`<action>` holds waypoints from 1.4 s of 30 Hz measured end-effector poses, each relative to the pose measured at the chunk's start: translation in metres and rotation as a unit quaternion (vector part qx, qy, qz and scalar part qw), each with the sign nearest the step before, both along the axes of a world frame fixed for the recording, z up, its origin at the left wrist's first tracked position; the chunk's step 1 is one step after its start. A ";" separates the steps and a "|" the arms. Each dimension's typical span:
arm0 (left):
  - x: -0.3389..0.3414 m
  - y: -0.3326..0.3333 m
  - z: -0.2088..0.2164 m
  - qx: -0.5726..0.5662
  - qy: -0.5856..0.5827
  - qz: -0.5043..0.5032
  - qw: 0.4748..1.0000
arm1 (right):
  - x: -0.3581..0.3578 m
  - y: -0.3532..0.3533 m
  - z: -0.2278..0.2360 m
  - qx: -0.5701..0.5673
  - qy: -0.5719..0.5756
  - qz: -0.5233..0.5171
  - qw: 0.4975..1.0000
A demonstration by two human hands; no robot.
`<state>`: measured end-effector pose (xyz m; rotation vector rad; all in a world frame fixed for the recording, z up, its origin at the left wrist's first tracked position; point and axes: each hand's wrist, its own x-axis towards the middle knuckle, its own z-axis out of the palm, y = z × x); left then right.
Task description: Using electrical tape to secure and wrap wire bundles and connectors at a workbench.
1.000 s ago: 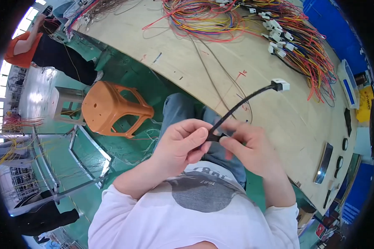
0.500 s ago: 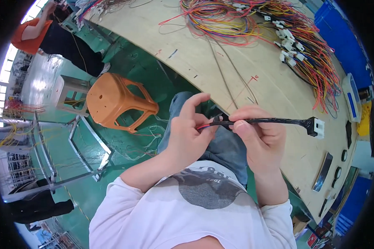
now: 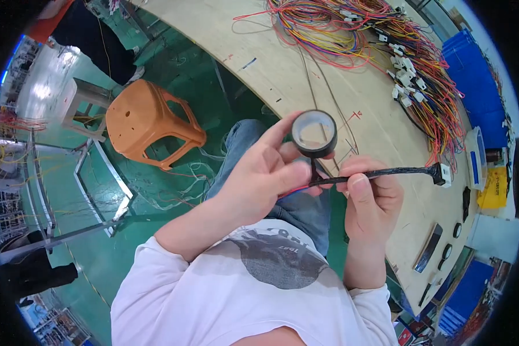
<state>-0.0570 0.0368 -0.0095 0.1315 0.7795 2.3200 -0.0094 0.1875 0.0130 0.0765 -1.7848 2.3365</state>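
Note:
My left hand grips a roll of black tape, held up with its open ring facing me. A short black strip runs from the roll down to the wire harness. Red and blue wires come out of the wrapped part beside my left thumb. Pinched between thumb and fingers, the harness lies in my right hand. To the right of that hand its black-wrapped length stretches out level and ends in a white connector. The fingers of my left hand behind the roll are partly hidden.
On the wooden table lie bundles of coloured wires and white connectors. More tape rolls sit near its right edge. An orange stool stands at the left, with a person beyond it. Blue bins are at the right.
The tape roll has come up into plain view in my left hand, above the harness. My right hand keeps hold of the harness. The whole view has shifted slightly.

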 end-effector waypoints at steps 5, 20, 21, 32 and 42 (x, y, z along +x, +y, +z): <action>-0.004 -0.002 -0.008 -0.056 -0.019 0.007 0.998 | 0.003 0.001 0.000 0.046 0.002 -0.012 0.999; 0.007 -0.001 -0.003 -0.126 0.429 0.240 0.862 | -0.003 0.000 -0.004 -0.009 -0.010 -0.112 0.994; 0.012 -0.001 -0.002 -0.134 0.516 0.246 0.809 | -0.003 -0.001 -0.001 -0.015 -0.022 -0.109 0.994; 0.020 0.012 -0.003 -0.323 0.423 0.190 0.825 | 0.009 -0.002 0.006 -0.006 -0.045 -0.087 0.995; 0.000 0.017 0.000 -0.243 0.146 0.043 0.958 | -0.006 -0.005 0.011 -0.024 0.006 -0.082 0.996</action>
